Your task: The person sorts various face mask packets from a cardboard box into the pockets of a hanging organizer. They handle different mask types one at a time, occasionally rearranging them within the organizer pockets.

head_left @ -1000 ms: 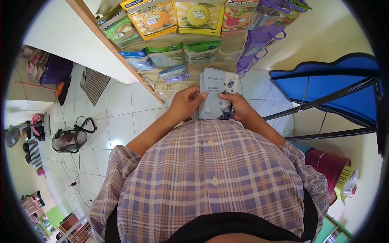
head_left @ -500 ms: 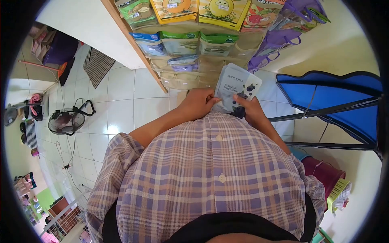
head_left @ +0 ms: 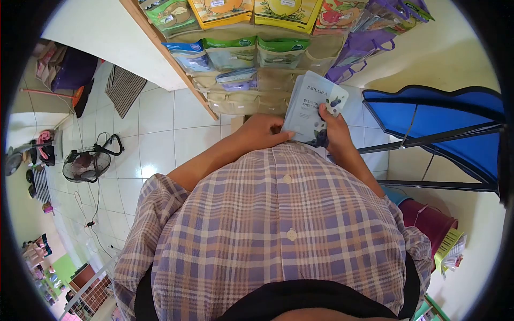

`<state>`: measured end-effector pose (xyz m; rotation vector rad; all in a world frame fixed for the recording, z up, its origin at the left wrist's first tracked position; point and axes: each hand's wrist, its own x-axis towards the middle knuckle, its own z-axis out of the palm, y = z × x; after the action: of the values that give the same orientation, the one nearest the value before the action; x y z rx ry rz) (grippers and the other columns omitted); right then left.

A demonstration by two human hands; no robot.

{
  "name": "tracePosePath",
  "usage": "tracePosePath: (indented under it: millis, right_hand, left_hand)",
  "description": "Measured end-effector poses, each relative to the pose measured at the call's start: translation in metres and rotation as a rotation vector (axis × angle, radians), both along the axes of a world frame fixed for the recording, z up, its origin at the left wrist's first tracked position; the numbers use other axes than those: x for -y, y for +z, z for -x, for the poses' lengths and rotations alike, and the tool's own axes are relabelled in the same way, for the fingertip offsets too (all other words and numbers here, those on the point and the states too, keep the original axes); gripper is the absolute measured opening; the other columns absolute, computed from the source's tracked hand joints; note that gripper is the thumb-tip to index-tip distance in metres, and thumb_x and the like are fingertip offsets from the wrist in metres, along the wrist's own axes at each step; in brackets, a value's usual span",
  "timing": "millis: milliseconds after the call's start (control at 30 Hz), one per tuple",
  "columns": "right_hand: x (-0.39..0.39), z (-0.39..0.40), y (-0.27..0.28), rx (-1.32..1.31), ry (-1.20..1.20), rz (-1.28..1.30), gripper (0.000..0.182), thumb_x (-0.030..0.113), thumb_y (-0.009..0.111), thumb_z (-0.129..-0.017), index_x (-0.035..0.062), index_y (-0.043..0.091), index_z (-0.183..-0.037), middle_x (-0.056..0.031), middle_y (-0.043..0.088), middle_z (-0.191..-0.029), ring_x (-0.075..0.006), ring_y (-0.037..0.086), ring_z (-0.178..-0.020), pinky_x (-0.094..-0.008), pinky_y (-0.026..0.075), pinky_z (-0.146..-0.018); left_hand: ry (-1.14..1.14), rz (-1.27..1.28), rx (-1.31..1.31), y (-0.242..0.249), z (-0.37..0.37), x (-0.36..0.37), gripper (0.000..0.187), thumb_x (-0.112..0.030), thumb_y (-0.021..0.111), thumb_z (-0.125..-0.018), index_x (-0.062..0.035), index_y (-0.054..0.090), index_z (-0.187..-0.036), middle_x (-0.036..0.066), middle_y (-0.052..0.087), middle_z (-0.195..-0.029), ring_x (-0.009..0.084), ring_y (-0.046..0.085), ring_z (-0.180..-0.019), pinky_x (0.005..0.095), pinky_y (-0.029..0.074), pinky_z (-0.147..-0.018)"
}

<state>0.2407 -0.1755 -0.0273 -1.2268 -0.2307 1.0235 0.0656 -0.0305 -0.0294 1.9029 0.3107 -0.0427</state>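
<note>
A stack of grey-white sheet mask packets (head_left: 304,115), printed with blueberries, is held upright in front of my shirt. My right hand (head_left: 337,131) grips its right side, thumb lying across the front and the other fingers hidden behind. At the lower left corner, my left hand (head_left: 263,131) pinches the packets' edge, its thumb on the front. Just beyond them hangs a beige pocket organizer (head_left: 276,80) with several pouches in its pockets, including green-topped packs (head_left: 230,52) and a purple-and-white pack (head_left: 236,78).
A wooden frame edge (head_left: 171,64) runs down the organizer's left side. Purple bags (head_left: 369,45) hang at its right. To my right are a blue panel on black bars (head_left: 439,120) and a maroon bin (head_left: 428,219). A fan (head_left: 87,163) stands on the tiled floor at left.
The packets have turned more upright and risen slightly. My right thumb has shifted up the front, uncovering more print, and my left thumb now lies on the lower left corner.
</note>
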Motion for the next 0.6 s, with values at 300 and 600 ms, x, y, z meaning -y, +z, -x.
tracePosePath:
  millis: [300, 600]
  right_hand:
    - [-0.016, -0.003, 0.029, 0.209, 0.443, 0.116, 0.037, 0.024, 0.063, -0.091, -0.0011, 0.057, -0.118, -0.0089, 0.064, -0.108, -0.0164, 0.06, -0.097, -0.031, 0.049, -0.084]
    - [-0.012, 0.002, 0.044, 0.342, 0.311, -0.006, 0.034, 0.017, 0.064, -0.089, -0.0005, 0.056, -0.117, -0.0062, 0.063, -0.108, -0.0144, 0.057, -0.099, -0.0292, 0.046, -0.087]
  left_hand:
    - [0.284, 0.63, 0.071, 0.029, -0.017, -0.023, 0.059, -0.032, 0.075, -0.079, 0.0033, 0.052, -0.121, 0.013, 0.063, -0.109, 0.0207, 0.065, -0.089, 0.0332, 0.054, -0.069]
    - [0.191, 0.377, -0.032, 0.011, -0.009, 0.013, 0.025, -0.018, 0.068, -0.087, 0.0007, 0.065, -0.103, 0.011, 0.069, -0.086, 0.0141, 0.066, -0.066, 0.0269, 0.055, -0.062]
